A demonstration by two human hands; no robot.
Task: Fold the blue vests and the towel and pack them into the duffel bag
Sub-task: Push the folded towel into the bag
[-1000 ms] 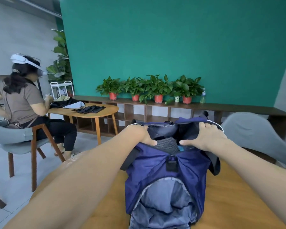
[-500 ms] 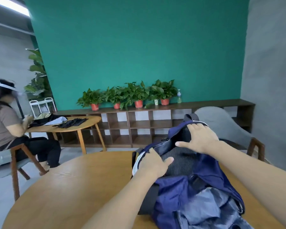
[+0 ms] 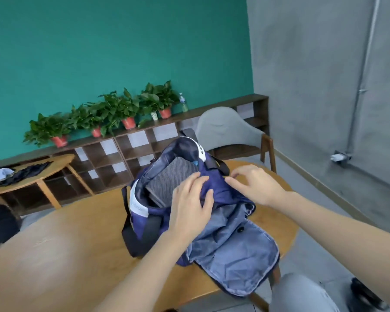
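The navy duffel bag (image 3: 142, 212) lies open on the round wooden table (image 3: 77, 233), its pale-lined flap (image 3: 234, 255) spread toward me. Inside, a folded grey towel (image 3: 167, 176) fills the opening, and a small bit of bright blue cloth (image 3: 196, 163) shows at its far corner. My left hand (image 3: 189, 208) grips the near rim of the bag, thumb and fingers bunching the navy fabric. My right hand (image 3: 254, 185) is just to its right, with curled fingertips pinching the same rim near the black strap (image 3: 221, 165).
A grey chair (image 3: 225, 131) stands behind the table. A low shelf with several potted plants (image 3: 126, 109) runs along the green wall. Another wooden table (image 3: 32, 174) with dark clothes is at left. My knee (image 3: 302, 293) is beyond the table's right edge.
The view has swung right and down. Both hands left the sides of the bag's opening and came together on its near rim, bunching the fabric.
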